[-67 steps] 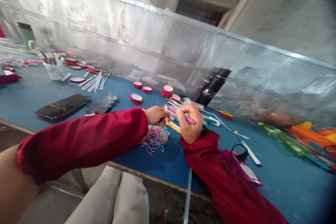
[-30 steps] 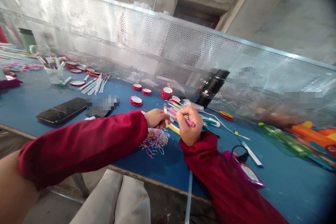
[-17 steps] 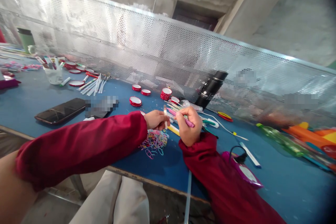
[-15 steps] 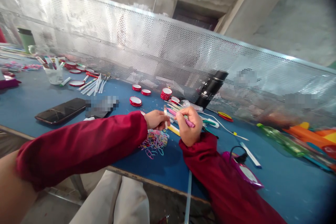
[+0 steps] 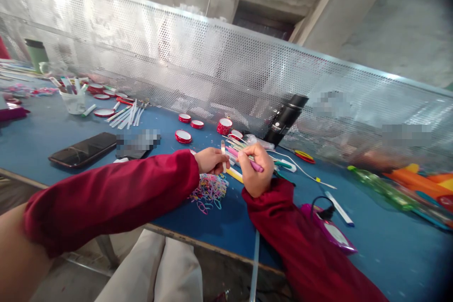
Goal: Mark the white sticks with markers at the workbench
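Note:
Pinched upright in the fingers of my left hand (image 5: 212, 159) is a short pale stick (image 5: 223, 148) with a brownish upper end; its exact kind is unclear. My right hand (image 5: 259, 170) is closed around a pink-purple marker pen (image 5: 255, 166), whose front end points toward the stick. The pen's tip and the stick are close together, and I cannot tell whether they touch. Just below my left hand lies a tangled heap of small coloured rubber bands (image 5: 209, 191). A yellow strip (image 5: 234, 174) rests on the table between my hands.
Red-edged tape rolls (image 5: 183, 137) and a black bottle (image 5: 286, 120) stand along the perforated metal screen (image 5: 212, 56). Left are a phone (image 5: 83, 149), white strips (image 5: 129, 115) and a cup of markers (image 5: 73, 102). Right are a purple packet (image 5: 334, 236), a white marker (image 5: 339, 208) and a green bottle (image 5: 382, 188).
Both hands keep nearly the same pose and hold the same things. The whole view has shifted very slightly.

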### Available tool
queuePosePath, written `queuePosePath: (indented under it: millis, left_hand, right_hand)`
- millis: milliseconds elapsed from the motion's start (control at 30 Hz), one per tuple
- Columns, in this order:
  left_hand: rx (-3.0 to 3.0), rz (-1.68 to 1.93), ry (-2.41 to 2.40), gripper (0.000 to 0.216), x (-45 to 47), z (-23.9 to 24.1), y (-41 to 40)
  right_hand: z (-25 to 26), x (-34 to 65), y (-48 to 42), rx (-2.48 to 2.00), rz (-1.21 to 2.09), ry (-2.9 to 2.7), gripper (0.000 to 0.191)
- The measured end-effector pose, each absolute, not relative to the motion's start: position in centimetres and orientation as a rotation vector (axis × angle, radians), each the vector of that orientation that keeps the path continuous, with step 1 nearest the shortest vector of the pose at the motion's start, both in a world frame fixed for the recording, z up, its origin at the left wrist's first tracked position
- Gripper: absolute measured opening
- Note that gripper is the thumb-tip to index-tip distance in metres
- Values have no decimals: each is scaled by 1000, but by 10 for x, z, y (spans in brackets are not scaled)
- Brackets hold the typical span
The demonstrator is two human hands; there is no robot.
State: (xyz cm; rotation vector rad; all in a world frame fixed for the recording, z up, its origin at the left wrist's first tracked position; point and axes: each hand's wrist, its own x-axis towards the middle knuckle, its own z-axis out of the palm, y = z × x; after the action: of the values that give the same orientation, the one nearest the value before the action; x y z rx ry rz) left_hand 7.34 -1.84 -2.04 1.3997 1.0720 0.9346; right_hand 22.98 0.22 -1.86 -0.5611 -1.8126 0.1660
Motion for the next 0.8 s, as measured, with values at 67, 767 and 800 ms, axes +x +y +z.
queuePosePath:
  millis: [67, 767, 800]
  left_hand:
    - [1405, 941, 1069, 25, 74, -21, -18]
    - [1408, 962, 1037, 27, 75, -22, -20]
    - [1410, 963, 1033, 27, 75, -22, -20]
  right_hand:
    - [-19, 230, 2, -562, 168, -1815, 14]
    - [-21, 228, 1, -583, 153, -1845, 12]
    - [-21, 228, 2, -582, 147, -1848, 12]
